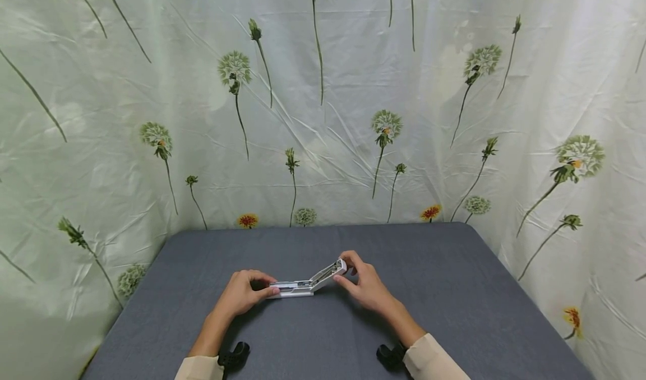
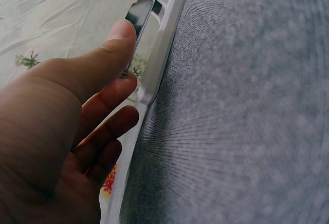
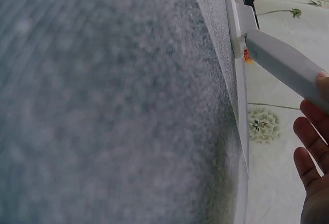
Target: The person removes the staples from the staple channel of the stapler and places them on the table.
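Note:
A white and grey stapler (image 1: 298,294) lies folded open on the table, its base flat and its top arm (image 1: 329,276) swung back and tilted up to the right. My left hand (image 1: 241,293) pinches the left end; in the left wrist view, thumb and index finger hold the dark metal rail (image 2: 138,17) above the white base (image 2: 167,34). At the other end, my right hand (image 1: 369,288) grips the tip of the raised arm between thumb and fingers. The right wrist view has the arm's smooth grey outer face (image 3: 285,64). Staples inside cannot be made out.
A dark grey cloth covers the table (image 1: 323,346). Behind it and along the sides hangs a pale curtain (image 1: 333,161) printed with dandelions. Black straps with camera mounts (image 1: 235,357) sit at both wrists, by the cream sleeves (image 1: 435,360).

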The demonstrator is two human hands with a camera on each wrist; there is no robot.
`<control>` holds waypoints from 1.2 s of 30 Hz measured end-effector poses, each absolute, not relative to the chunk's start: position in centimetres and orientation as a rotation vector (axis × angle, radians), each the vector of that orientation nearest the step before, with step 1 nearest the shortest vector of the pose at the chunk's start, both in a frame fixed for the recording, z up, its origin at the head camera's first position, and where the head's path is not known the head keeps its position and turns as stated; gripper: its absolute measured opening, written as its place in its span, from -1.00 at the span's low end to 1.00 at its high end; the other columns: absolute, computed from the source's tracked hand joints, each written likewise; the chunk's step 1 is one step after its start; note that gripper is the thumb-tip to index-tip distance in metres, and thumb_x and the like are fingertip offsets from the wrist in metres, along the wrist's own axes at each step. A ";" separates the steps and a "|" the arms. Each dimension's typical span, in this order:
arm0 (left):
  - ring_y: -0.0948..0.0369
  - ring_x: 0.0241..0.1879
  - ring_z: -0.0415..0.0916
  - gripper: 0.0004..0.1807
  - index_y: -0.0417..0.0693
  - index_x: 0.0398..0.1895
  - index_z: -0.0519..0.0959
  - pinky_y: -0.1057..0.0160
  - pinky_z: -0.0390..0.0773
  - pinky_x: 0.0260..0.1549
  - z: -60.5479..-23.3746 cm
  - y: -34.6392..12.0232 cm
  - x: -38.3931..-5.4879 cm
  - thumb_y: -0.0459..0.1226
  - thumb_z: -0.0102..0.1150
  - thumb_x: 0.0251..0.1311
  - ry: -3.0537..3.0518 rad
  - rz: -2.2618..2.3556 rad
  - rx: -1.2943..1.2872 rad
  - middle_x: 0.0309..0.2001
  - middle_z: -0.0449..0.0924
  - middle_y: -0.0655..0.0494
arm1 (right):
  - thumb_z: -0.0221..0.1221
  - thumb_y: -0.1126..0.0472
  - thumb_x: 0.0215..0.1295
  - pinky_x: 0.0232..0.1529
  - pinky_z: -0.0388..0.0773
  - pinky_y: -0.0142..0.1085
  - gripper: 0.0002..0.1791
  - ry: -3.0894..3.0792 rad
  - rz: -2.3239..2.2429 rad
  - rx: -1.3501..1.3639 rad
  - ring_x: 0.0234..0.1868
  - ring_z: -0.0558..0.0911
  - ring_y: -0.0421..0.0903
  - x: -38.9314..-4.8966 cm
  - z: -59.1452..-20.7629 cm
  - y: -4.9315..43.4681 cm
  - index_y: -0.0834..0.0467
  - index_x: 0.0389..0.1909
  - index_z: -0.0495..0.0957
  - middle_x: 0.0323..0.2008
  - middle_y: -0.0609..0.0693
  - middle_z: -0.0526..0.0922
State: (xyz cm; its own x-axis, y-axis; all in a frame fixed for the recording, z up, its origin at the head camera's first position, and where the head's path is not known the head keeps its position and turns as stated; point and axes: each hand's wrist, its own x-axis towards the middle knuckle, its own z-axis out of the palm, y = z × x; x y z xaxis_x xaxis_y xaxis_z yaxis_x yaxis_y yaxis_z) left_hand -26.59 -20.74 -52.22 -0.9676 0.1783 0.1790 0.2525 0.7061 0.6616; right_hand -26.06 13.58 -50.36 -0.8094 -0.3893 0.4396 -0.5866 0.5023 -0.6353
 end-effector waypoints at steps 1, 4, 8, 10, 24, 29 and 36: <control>0.33 -0.19 0.63 -0.81 0.32 -0.32 0.81 0.03 0.57 0.02 -52.2 -20.7 -26.6 0.01 0.61 -0.01 -2.809 -1.118 -0.353 -0.34 0.71 0.44 | 0.33 0.13 0.41 -0.06 0.57 -0.18 -0.58 -2.508 1.187 0.831 -0.14 0.65 -0.04 -26.1 -50.4 13.7 0.05 0.17 0.41 -0.14 -0.15 0.67; 0.32 -0.18 0.63 -0.80 0.31 -0.31 0.81 0.02 0.57 0.03 -52.2 -20.7 -26.5 0.01 0.61 -0.01 -2.805 -1.118 -0.366 -0.34 0.72 0.44 | 0.34 0.13 0.39 -0.08 0.56 -0.21 -0.58 -2.523 1.152 0.821 -0.16 0.65 -0.07 -26.1 -50.7 14.1 0.06 0.16 0.41 -0.11 -0.13 0.70; 0.35 -0.22 0.61 -0.80 0.28 -0.30 0.81 0.06 0.57 -0.01 -52.2 -20.6 -26.5 0.00 0.60 0.00 -2.801 -1.105 -0.379 -0.35 0.71 0.44 | 0.37 0.11 0.36 -0.09 0.54 -0.22 -0.57 -2.565 1.145 0.776 -0.18 0.62 -0.12 -26.0 -50.7 14.5 0.03 0.12 0.42 -0.12 -0.13 0.71; 0.37 -0.25 0.60 -0.80 0.28 -0.30 0.81 0.10 0.57 -0.03 -52.2 -20.7 -26.5 0.00 0.60 0.00 -2.798 -1.098 -0.381 -0.37 0.70 0.46 | 0.38 0.09 0.34 -0.12 0.52 -0.23 -0.57 -2.581 1.156 0.757 -0.20 0.61 -0.11 -25.9 -50.8 14.7 0.03 0.11 0.43 -0.14 -0.14 0.70; 0.37 -0.30 0.56 -0.78 0.26 -0.29 0.81 0.19 0.55 -0.15 -52.2 -20.7 -26.5 0.01 0.60 0.01 -2.796 -1.131 -0.387 -0.38 0.69 0.42 | 0.35 -0.08 0.36 -0.09 0.46 -0.25 -0.61 -2.742 1.208 0.673 -0.11 0.63 -0.20 -25.7 -51.4 15.7 -0.03 0.05 0.45 -0.12 -0.18 0.69; 0.37 -0.33 0.54 -0.79 0.24 -0.31 0.81 0.21 0.54 -0.19 -52.2 -20.7 -26.5 0.00 0.61 0.00 -2.786 -1.125 -0.387 -0.40 0.69 0.41 | 0.35 -0.11 0.36 -0.06 0.51 -0.21 -0.60 -2.755 1.182 0.673 -0.09 0.64 -0.20 -25.8 -51.5 15.7 -0.05 0.06 0.46 -0.10 -0.18 0.69; 0.37 -0.34 0.53 -0.80 0.25 -0.31 0.81 0.22 0.53 -0.21 -52.2 -20.7 -26.4 0.00 0.60 0.01 -2.783 -1.128 -0.391 -0.39 0.69 0.39 | 0.29 -0.13 0.41 0.12 0.53 0.03 -0.48 -2.768 1.173 0.668 0.08 0.64 -0.08 -25.8 -50.6 15.7 0.09 0.22 0.51 0.06 -0.08 0.67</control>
State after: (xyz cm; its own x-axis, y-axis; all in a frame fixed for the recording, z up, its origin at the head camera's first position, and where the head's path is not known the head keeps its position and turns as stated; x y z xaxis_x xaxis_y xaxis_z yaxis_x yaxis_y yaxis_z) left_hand -26.42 -20.72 -52.16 -0.9604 0.1948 0.1993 0.2786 0.6900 0.6681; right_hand -25.81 15.71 -50.57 -0.9039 -0.3663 0.2207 -0.4134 0.6161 -0.6705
